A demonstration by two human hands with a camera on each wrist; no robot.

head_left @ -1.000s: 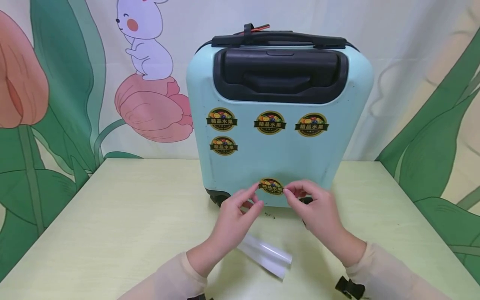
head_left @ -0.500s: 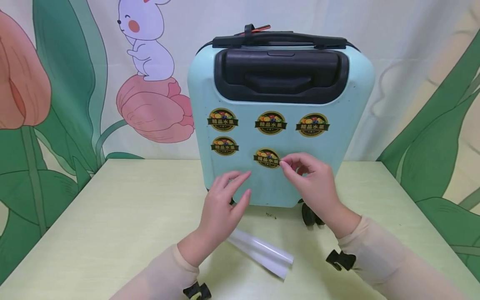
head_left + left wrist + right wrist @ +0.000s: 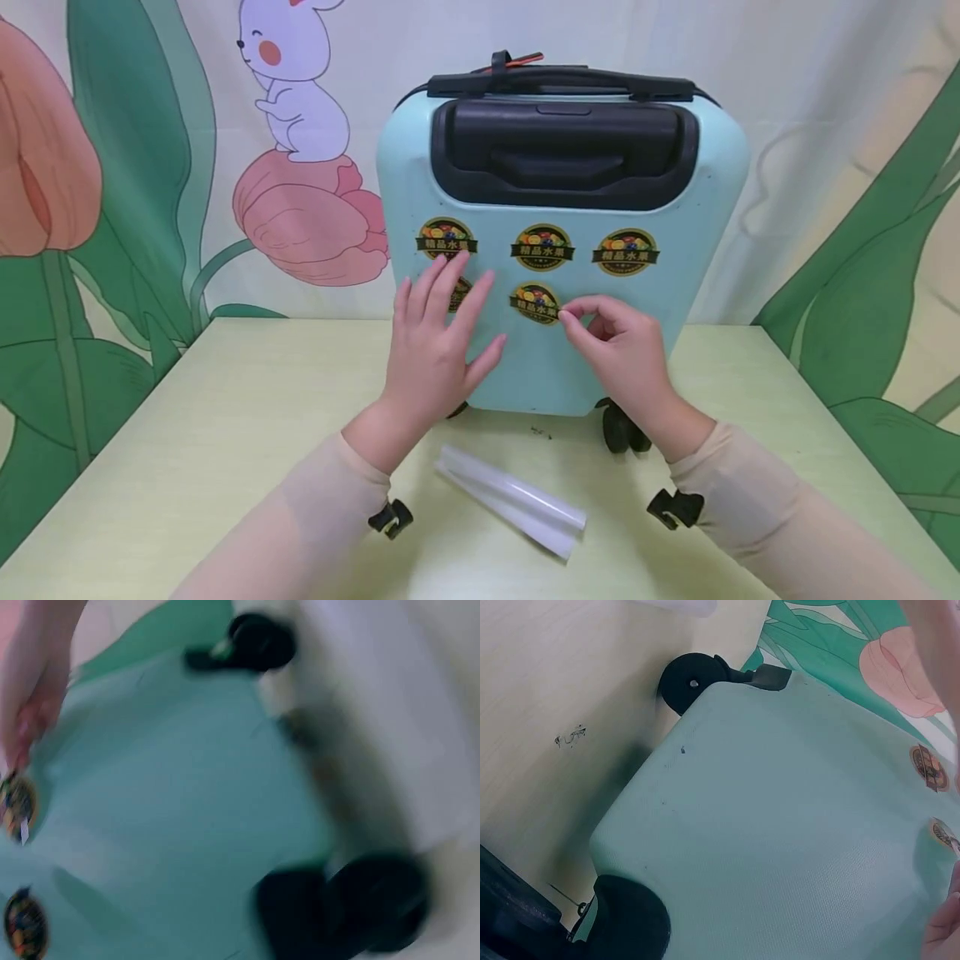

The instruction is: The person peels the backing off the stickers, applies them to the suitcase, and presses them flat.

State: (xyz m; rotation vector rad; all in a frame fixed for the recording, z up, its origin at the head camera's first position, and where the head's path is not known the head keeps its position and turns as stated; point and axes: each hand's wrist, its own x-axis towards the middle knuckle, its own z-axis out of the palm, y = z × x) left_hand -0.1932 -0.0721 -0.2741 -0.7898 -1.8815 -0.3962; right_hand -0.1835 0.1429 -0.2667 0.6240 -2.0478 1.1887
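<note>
A light-blue suitcase (image 3: 540,375) stands upright, its black handle recess (image 3: 562,158) facing me. My right hand (image 3: 626,354) pinches the right end of a round fruit sticker (image 3: 536,303) between thumb and index finger, in front of the suitcase's middle. To its left, my left hand (image 3: 431,350) has its fingers spread over the suitcase and grips nothing. Matching stickers form an upper row: a left one (image 3: 446,236) at my left fingertips, a middle one (image 3: 542,248) and a right one (image 3: 626,252). Another sticker (image 3: 459,293), lower left, is mostly hidden behind my left fingers.
A curled sheet of glossy white backing paper (image 3: 517,504) lies on the pale table (image 3: 247,433) before the suitcase. Black wheels (image 3: 622,429) show at the suitcase's base. Behind hangs a cloth backdrop (image 3: 300,208) printed with a rabbit and tulips.
My right hand has raised the sticker from near the suitcase's bottom to below the middle sticker. My left hand has let go of it, moved up and left, and spread its fingers.
</note>
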